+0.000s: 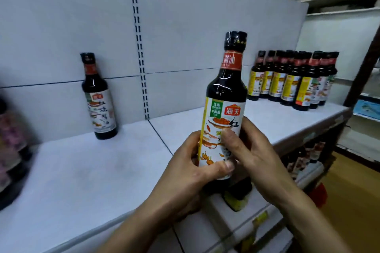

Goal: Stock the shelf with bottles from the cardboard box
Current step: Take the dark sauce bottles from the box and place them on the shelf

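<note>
I hold a dark sauce bottle (225,92) upright over the front edge of the white shelf (86,174). It has a black cap, a red neck band and a white picture label. My left hand (185,172) grips its lower body from the left, thumb across the label. My right hand (253,150) holds it from the right, thumb on the label. One matching bottle (99,96) stands alone at the back left of the shelf. Several more bottles (292,80) stand grouped at the right end. The cardboard box is out of view.
A white back panel (61,37) with a slotted upright closes the shelf behind. Blurred dark bottles (10,150) stand at the far left edge. Lower shelves with products (308,156) sit below right. Another rack (366,109) stands at the far right above a wooden floor.
</note>
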